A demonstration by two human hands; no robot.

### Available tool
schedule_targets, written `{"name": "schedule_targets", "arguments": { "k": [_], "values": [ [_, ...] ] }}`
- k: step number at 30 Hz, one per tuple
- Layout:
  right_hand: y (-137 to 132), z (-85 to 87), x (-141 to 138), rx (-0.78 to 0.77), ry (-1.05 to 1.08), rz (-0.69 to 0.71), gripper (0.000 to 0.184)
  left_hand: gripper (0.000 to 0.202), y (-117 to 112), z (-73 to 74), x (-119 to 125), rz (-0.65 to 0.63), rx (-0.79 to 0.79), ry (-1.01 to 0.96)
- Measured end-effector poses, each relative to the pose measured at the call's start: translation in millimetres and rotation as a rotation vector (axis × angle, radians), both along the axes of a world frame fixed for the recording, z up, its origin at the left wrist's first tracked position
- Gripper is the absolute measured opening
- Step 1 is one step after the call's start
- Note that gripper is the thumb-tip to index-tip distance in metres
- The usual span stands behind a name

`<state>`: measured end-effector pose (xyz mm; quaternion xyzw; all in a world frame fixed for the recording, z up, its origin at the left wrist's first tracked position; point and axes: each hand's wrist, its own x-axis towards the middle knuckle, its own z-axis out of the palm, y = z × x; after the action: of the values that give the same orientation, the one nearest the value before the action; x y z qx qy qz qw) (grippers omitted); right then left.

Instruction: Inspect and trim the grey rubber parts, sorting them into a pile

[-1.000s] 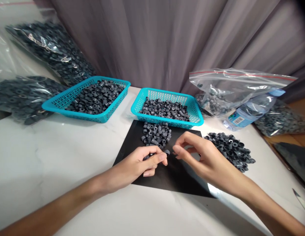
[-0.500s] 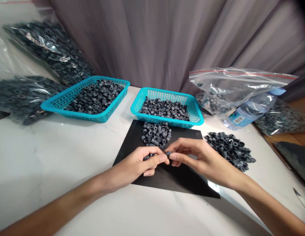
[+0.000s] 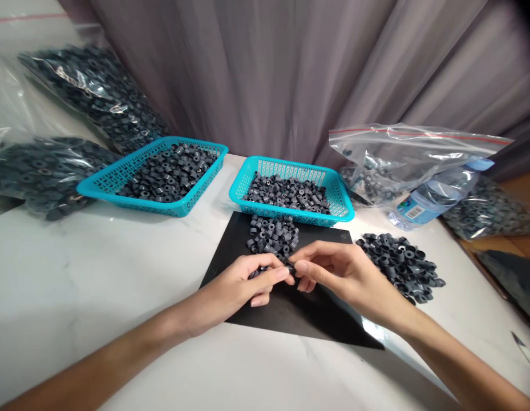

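Over a black mat (image 3: 307,319) my two hands meet fingertip to fingertip. A small dark grey cap-like piece (image 3: 290,266) is pinched between them, mostly covered by the fingers. My left hand (image 3: 250,279) is closed on it from the left, thumb over forefinger. From the right, the thumb and forefinger of my right hand (image 3: 333,265) also grip it, the other fingers curled below. Just beyond the fingers lies a heap of grey ring-shaped pieces (image 3: 273,235) on the mat; some show behind my left hand. A second pile of hollow grey pieces (image 3: 399,265) is right of my right hand.
Two turquoise baskets, a left one (image 3: 183,208) and a middle one (image 3: 348,200), hold many grey pieces. Filled plastic bags (image 3: 93,85) stand at the left. A zip bag (image 3: 419,140) and a water bottle (image 3: 436,197) are at the right, before a grey curtain (image 3: 265,74).
The view has shifted slightly, so the scene sits a little lower. My fingers have closed in around the small piece, which now shows less. Both hands stay at the same place over the mat.
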<state>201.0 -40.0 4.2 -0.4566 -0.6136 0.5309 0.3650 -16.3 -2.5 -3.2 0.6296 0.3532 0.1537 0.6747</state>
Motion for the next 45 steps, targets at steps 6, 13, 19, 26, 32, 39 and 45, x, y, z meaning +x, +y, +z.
{"name": "schedule_targets", "arguments": {
  "k": [6,13,19,26,32,39,45],
  "values": [
    [5,-10.0,4,0.003,0.027,0.045,0.025,0.037,2,-4.6,1,-0.008,0.12,0.077],
    [6,-14.3,7,-0.002,0.001,0.069,0.025,0.034,1,-5.5,2,0.014,-0.02,-0.038],
    [5,5.9,16,0.057,-0.02,0.038,0.021,0.03,-2,2.7,3,0.054,-0.297,-0.177],
    [-8,18.4,10,0.271,-0.197,0.063,0.011,0.026,-5,6.0,4,0.11,-0.399,-0.223],
    [-22,15.2,-3,0.78,-0.615,0.177,0.022,0.021,-11,-0.6,12,0.259,-0.521,-0.343],
    [-21,9.8,-16,0.85,-0.645,0.237,0.02,0.02,-21,-10.9,15,0.244,-0.696,-0.443],
    [-19,4.3,-23,0.791,-0.603,0.273,0.019,0.025,-26,-22.4,19,0.316,-0.88,-0.522]
  ]
}}
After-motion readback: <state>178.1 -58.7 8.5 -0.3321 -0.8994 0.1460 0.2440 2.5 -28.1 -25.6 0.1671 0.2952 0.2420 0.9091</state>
